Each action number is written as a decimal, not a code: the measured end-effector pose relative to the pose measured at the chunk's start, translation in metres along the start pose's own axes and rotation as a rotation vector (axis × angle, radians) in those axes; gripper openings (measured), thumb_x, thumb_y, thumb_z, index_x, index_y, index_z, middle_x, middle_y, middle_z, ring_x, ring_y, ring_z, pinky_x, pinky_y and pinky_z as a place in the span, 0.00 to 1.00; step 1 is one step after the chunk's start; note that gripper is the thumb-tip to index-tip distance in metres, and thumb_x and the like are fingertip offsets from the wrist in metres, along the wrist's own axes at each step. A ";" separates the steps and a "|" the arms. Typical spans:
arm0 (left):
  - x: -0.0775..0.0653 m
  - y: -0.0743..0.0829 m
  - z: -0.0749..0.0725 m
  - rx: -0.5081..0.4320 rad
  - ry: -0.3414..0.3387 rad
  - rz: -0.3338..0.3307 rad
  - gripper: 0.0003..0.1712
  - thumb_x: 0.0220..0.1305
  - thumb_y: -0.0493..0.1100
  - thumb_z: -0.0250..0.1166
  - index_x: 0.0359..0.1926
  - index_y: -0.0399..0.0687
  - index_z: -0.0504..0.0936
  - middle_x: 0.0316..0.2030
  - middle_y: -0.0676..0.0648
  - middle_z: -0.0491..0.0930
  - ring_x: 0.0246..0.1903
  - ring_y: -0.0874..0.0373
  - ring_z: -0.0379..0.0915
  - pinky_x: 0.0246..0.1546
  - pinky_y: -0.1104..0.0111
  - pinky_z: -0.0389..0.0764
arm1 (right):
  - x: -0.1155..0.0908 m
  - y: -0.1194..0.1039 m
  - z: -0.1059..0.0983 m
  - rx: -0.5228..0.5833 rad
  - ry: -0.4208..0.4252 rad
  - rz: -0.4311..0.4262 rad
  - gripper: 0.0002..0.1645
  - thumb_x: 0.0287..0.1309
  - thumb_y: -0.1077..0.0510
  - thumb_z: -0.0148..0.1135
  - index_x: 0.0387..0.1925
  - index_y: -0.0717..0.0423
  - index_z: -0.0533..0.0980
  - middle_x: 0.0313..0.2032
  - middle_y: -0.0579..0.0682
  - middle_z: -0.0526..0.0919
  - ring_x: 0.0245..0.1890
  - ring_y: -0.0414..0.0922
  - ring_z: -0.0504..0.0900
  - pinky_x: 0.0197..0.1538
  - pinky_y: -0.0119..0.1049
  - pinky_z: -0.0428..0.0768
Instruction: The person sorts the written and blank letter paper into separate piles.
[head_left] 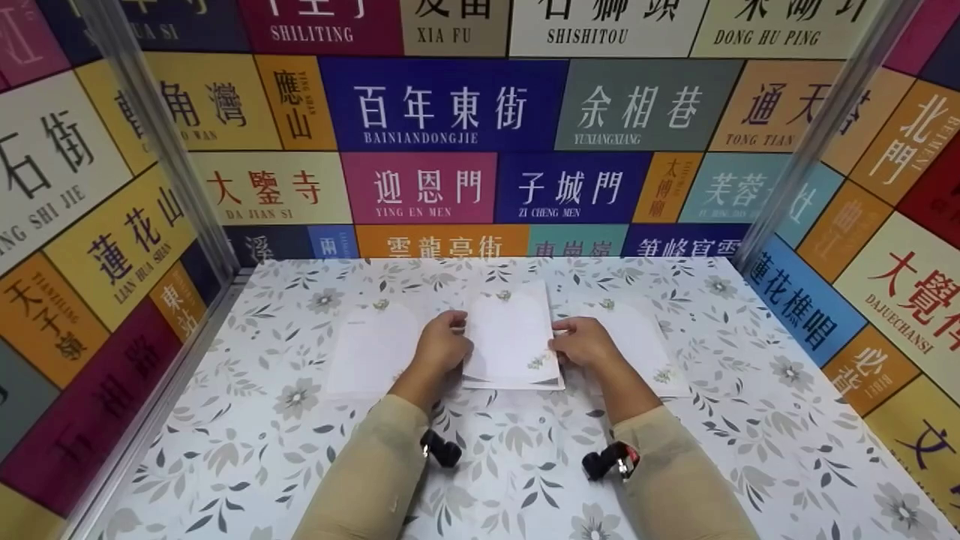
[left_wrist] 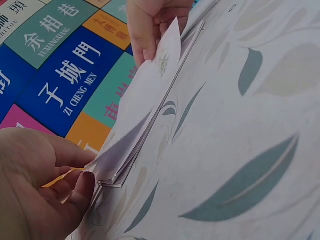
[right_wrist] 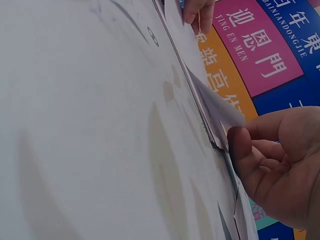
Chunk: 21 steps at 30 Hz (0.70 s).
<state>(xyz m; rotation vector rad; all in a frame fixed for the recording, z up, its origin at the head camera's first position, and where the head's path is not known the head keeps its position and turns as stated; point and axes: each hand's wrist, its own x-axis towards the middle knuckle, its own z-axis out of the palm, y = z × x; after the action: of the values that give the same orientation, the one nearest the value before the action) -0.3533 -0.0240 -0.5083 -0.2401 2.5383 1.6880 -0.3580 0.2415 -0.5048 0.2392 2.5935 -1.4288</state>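
A white sheet of paper (head_left: 510,330) with small printed leaf sprigs lies over a thin stack of paper (head_left: 553,384) at the table's middle. My left hand (head_left: 444,341) pinches the sheet's left edge between thumb and fingers. At the opposite edge, my right hand (head_left: 583,341) pinches it too. Both wrist views show the sheet bowed up off the stack, its edges lifted. In the left wrist view the left hand (left_wrist: 45,175) is close, with the right hand (left_wrist: 155,30) beyond. The right wrist view has the right hand (right_wrist: 275,160) near and the left hand's fingers (right_wrist: 197,12) at the top.
One similar sheet (head_left: 371,349) lies flat to the left, and another sheet (head_left: 634,349) to the right. All rest on a leaf-patterned white table (head_left: 510,465). Panels with coloured place-name signs (head_left: 450,105) rise at the back and sides, joined by metal posts (head_left: 169,142).
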 end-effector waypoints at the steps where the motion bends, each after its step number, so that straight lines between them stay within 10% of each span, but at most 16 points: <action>1: 0.000 0.001 0.000 -0.003 0.002 -0.003 0.34 0.61 0.27 0.65 0.69 0.49 0.80 0.64 0.47 0.83 0.68 0.47 0.78 0.74 0.54 0.77 | 0.000 0.000 0.000 0.001 0.002 -0.007 0.30 0.65 0.61 0.67 0.67 0.61 0.78 0.49 0.58 0.88 0.32 0.41 0.86 0.38 0.31 0.86; 21: -0.006 0.016 0.024 -0.095 0.020 0.167 0.32 0.66 0.30 0.59 0.70 0.46 0.80 0.66 0.46 0.83 0.59 0.51 0.84 0.60 0.61 0.86 | -0.002 0.007 -0.037 0.057 0.082 -0.047 0.31 0.70 0.60 0.63 0.72 0.58 0.75 0.57 0.62 0.87 0.44 0.43 0.87 0.47 0.32 0.85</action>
<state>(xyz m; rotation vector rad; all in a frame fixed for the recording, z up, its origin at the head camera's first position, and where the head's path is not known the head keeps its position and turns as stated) -0.3508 0.0048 -0.5020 -0.0523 2.5602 1.8760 -0.3575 0.2767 -0.4901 0.2516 2.6422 -1.5423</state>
